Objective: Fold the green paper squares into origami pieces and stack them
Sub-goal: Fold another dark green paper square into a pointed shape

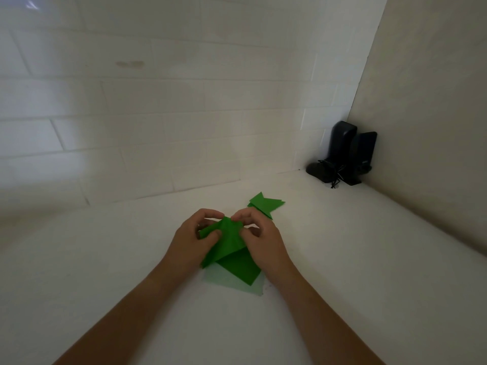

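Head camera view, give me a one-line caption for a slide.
Both hands, left hand and right hand, pinch green paper mid-fold, finished pieces behind.

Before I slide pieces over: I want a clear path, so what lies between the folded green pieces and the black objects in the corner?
Head view: only bare white counter between the folded green pieces and the black objects.

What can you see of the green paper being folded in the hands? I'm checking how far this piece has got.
The green paper in the hands is thin, matte, bright green, partly folded, with a raised ridge at its top and creased flaps spreading downward. The left hand pinches its left flap; the right hand pinches the top right. Its lower part overlaps more green paper lying flat on the white counter. It is unfinished, and apart from the folded pieces behind it.
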A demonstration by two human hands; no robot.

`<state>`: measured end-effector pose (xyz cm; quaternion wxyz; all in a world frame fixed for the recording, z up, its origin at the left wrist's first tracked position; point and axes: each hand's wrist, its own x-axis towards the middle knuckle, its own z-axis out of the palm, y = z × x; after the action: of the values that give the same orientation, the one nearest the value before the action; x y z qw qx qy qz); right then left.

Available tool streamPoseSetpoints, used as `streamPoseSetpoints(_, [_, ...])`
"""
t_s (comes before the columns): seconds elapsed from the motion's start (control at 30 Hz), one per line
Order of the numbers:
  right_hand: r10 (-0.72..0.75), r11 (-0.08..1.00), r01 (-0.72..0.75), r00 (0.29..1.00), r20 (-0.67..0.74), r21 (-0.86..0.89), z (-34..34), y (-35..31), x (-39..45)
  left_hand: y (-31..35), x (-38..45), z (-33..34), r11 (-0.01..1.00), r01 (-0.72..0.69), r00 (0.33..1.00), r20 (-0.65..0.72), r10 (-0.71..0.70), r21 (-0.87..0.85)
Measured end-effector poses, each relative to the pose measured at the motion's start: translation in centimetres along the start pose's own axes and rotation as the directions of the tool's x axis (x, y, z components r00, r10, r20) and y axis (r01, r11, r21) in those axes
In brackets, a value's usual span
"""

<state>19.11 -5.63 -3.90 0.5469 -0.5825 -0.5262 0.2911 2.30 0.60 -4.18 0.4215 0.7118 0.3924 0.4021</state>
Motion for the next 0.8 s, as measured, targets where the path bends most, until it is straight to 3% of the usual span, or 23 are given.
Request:
streamPoseSetpoints(0.27, [-0.028,0.998,0.025,0.998,-0.048,-0.066,0.09,0.54,0.41,0.33,-0.34,0.05,0.998,-0.013,0.997,0.08,0.017,-0.06])
streamPoseSetpoints(0.43, [-0.015,1.0,0.015,0.999,-0.044,-0.014,0.09,0.69,0.39,0.77,-0.62,0.07,0.989,0.037,0.991,0.132,-0.018,-0.144])
streamPoseSetpoints(0.57, [-0.044,0.996,0.045,0.999,0.017,-0.082,0.08,0.53,0.3,0.99,-0.2,0.07,0.971,0.117,0.985,0.15,-0.087,-0.209])
streamPoseSetpoints(0.8, [-0.075,0.993,0.081,0.994,0.076,-0.086,-0.01,0.05,-0.03,0.38,0.0,-0.19,0.997,0.052,0.99,0.131,-0.043,-0.061])
